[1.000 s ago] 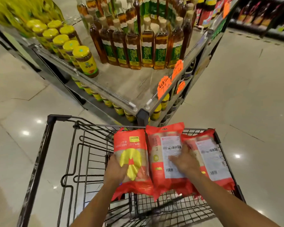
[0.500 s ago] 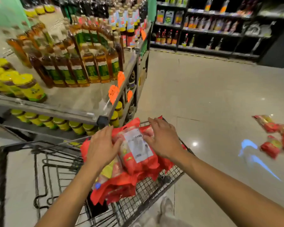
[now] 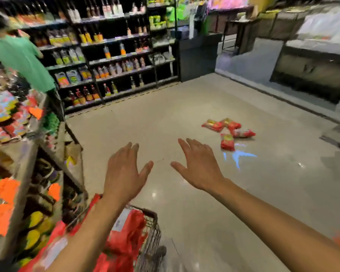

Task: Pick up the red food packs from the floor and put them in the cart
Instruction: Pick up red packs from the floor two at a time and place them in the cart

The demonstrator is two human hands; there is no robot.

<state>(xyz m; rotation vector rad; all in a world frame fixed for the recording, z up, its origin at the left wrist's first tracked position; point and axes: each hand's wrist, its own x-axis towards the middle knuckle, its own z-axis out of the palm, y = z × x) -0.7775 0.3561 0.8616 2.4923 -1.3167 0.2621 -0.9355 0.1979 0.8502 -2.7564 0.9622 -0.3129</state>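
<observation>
Several red food packs (image 3: 228, 130) lie in a loose heap on the grey floor, ahead and to the right. More red packs (image 3: 126, 238) rest in the wire cart (image 3: 152, 228) at the bottom left, partly hidden under my left forearm. My left hand (image 3: 124, 173) and my right hand (image 3: 198, 165) are raised side by side above the floor, palms down, fingers spread, holding nothing. Both hands are well short of the heap.
A shelf unit (image 3: 33, 173) with orange price tags stands close on the left. Dark shelves of bottles (image 3: 110, 61) line the back. A person in a green shirt (image 3: 22, 59) stands at far left. Grey counters (image 3: 312, 75) run along the right.
My hands have let go of the packs, which now sit in the cart, and have lifted up open. The view has swung right toward the heap on the floor.
</observation>
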